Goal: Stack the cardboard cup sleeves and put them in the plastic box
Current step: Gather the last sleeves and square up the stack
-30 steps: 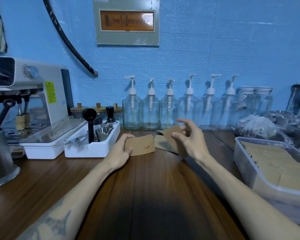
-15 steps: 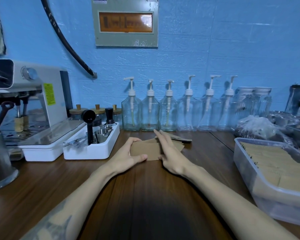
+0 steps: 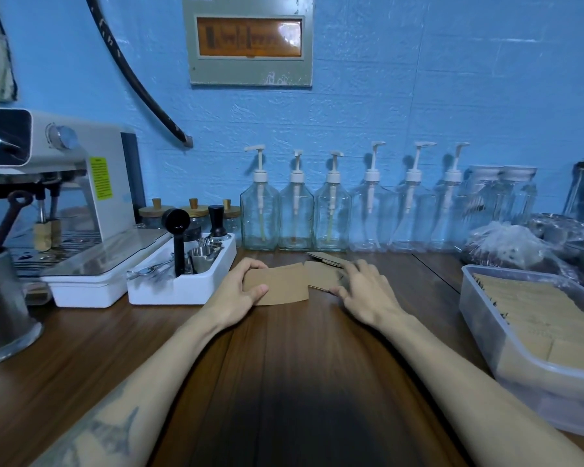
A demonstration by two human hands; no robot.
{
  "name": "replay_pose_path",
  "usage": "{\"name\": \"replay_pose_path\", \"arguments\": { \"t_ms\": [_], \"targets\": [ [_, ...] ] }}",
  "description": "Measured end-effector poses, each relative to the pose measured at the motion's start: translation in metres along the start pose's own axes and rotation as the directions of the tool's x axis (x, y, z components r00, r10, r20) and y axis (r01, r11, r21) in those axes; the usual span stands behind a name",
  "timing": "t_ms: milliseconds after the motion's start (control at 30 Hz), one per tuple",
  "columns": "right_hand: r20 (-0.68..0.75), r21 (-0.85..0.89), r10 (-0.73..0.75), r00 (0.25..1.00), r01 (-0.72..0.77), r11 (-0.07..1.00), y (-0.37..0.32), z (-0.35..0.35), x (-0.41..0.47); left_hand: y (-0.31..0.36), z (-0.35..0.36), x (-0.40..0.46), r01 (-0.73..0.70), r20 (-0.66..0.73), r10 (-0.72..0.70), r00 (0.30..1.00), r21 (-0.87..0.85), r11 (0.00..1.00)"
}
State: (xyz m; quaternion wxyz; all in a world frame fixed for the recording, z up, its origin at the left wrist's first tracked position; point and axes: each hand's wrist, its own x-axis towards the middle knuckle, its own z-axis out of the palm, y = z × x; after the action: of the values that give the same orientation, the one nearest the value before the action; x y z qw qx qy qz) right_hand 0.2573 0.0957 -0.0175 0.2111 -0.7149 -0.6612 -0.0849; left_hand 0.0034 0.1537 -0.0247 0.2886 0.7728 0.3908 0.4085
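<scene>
- Lying flat on the wooden counter [image 3: 300,348], the nearest cardboard cup sleeve [image 3: 279,284] is a curved, matte brown band of thin card; the left hand [image 3: 238,293] grips its left end, thumb on the near edge and fingers curled over the far edge.
- A second sleeve [image 3: 321,277] lies just right of the first, its left edge tucked beneath it — the corrugated edge shows along its near side. The right hand [image 3: 364,291] rests on its right end with the fingers bent down onto the card; a firm pinch cannot be told.
- A third flattened sleeve [image 3: 326,258] lies behind these, near the bottles, untouched.
- The plastic box [image 3: 479,335], translucent and rectangular with rounded corners, stands at the right edge of the counter, well apart from the hands; it holds tight rows of brown sleeves set on edge.
- Six clear pump bottles [image 3: 295,215] with white dispensers line the blue textured wall; the three on the left are square-shouldered glass.
- A white tray [image 3: 182,289] left of the hands holds metal spoons, small steel cups and a black tamper.
- Behind the tray stand small jars with wooden lids [image 3: 193,210].
- An espresso machine [image 3: 81,183], cream with a yellow label, occupies the left; a steel jug [image 3: 0,305] stands before it.
- A crinkled plastic bag [image 3: 506,246] of dark contents lies behind the box.
</scene>
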Motion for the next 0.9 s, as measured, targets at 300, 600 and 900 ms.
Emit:
{"name": "replay_pose_path", "arguments": {
  "t_ms": [300, 600, 900],
  "targets": [
    [0.092, -0.032, 0.234, 0.968, -0.232, 0.972, 0.018, 0.004, 0.006, 0.001, -0.002, -0.002, -0.011, 0.045, 0.011, 0.999, -0.005, 1.000],
    [0.069, 0.549, 0.289, 0.955, -0.278, 0.788, 0.018, -0.004, 0.009, 0.000, 0.000, -0.002, 0.018, 0.053, -0.019, 0.998, 0.017, 1.000],
    [-0.342, 0.832, 0.223, 0.913, 0.184, 0.523, -0.007, -0.032, 0.000, 0.004, 0.000, -0.003, 0.084, 0.055, -0.085, 0.995, 0.021, 0.996]
  ]
}}
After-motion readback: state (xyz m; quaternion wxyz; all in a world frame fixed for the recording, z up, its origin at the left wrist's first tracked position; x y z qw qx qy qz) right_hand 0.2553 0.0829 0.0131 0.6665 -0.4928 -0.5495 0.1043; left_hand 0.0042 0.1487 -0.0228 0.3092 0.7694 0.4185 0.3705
